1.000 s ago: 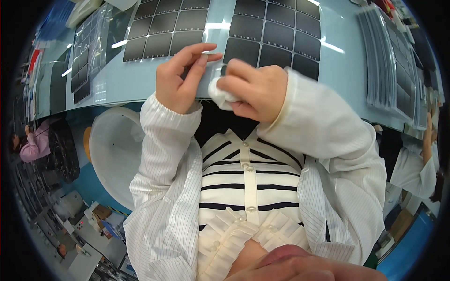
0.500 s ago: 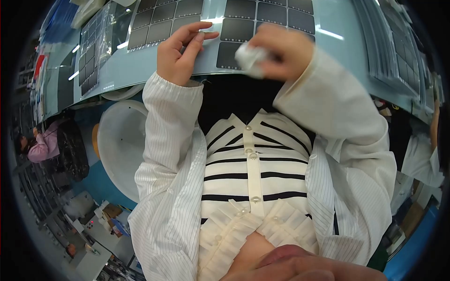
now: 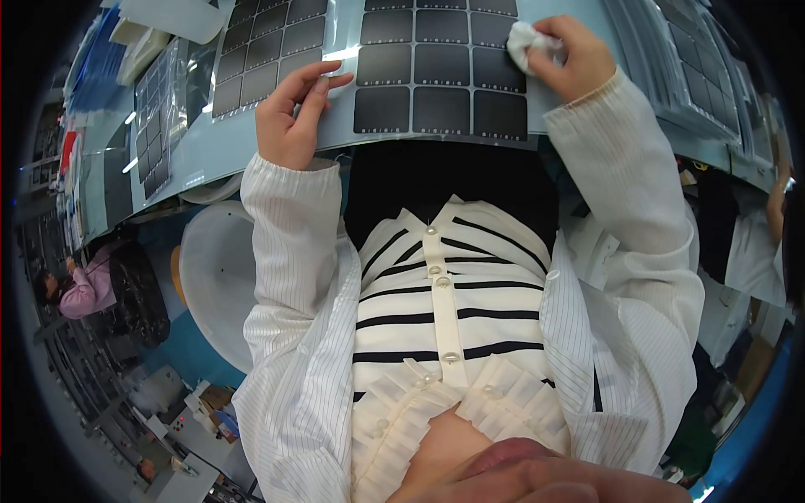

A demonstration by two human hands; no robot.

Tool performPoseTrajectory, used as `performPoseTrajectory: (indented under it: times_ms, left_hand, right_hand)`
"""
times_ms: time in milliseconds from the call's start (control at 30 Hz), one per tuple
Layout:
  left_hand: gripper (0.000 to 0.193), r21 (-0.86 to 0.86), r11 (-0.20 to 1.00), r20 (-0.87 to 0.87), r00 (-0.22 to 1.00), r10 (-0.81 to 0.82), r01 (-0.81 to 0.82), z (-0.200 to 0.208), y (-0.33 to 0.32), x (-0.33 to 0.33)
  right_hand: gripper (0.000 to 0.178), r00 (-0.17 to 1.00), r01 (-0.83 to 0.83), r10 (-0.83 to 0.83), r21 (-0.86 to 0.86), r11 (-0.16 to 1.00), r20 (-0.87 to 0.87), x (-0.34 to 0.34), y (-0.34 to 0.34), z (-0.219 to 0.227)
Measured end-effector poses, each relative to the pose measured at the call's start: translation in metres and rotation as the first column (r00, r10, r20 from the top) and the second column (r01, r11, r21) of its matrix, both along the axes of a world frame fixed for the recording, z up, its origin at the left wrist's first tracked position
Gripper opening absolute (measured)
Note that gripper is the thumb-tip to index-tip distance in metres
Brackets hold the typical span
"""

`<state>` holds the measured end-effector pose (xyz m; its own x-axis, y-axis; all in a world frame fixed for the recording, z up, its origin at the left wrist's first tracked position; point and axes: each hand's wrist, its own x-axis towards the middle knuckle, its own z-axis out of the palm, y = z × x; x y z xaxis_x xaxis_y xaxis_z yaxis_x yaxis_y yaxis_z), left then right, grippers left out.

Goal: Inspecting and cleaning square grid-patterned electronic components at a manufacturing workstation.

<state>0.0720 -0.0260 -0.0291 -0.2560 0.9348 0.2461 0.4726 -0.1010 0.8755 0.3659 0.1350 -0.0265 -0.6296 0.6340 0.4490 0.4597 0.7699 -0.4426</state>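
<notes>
My right hand [image 3: 579,65] pinches a crumpled white cloth [image 3: 525,42] at the right edge of a sheet with dark grey panels [image 3: 441,65]. The panels are rounded rectangles set in a grid, each with a row of tiny pale marks along one side. The sheet lies flat near the table's front edge. My left hand [image 3: 293,116] hovers or rests between this sheet and a similar panelled sheet [image 3: 270,52] to its left. Its fingers are stretched out and nothing shows in them; whether it touches the table, I cannot tell.
On the right stands a stack of clear-wrapped panelled sheets [image 3: 703,80]. More wrapped sheets [image 3: 155,117] lie at the left, below a pale plastic container [image 3: 172,18]. A white bin [image 3: 220,281] stands beside my left arm. A person in pink [image 3: 88,289] sits far left.
My right hand has moved with the cloth from over the sheet's near panels to its right edge, farther from me. My left hand keeps its pose; the view has shifted slightly.
</notes>
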Motion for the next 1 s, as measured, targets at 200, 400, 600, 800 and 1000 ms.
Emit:
performPoseTrajectory:
  times_ms: [200, 400, 600, 800, 1000]
  left_hand:
    - [0.019, -0.033, 0.999, -0.002, 0.999, 0.041, -0.041, -0.001, -0.005, -0.001]
    - [0.019, -0.028, 1.0, -0.022, 1.0, 0.0, -0.001, 0.007, 0.001, 0.006]
    - [0.02, 0.015, 0.999, -0.131, 0.991, -0.04, 0.042, 0.015, -0.001, 0.007]
    - [0.029, -0.018, 0.994, -0.296, 0.949, -0.106, 0.105, 0.031, -0.002, 0.007]
    - [0.028, -0.048, 0.985, -0.321, 0.931, -0.175, 0.168, 0.035, 0.007, 0.006]
  right_hand:
    - [0.032, 0.892, -0.435, 0.448, -0.156, 0.887, 0.059, -0.02, -0.062, 0.013]
    - [0.032, 0.86, 0.424, -0.464, 0.21, 0.881, 0.212, 0.036, 0.038, 0.01]
    - [0.042, 0.729, 0.636, -0.678, 0.276, 0.721, 0.091, 0.022, 0.028, 0.017]
    - [0.053, 0.948, -0.107, -0.198, -0.838, 0.534, -0.248, 0.045, -0.02, 0.036]
    - [0.054, 0.905, -0.255, -0.382, -0.957, -0.135, -0.187, 0.033, -0.023, 0.067]
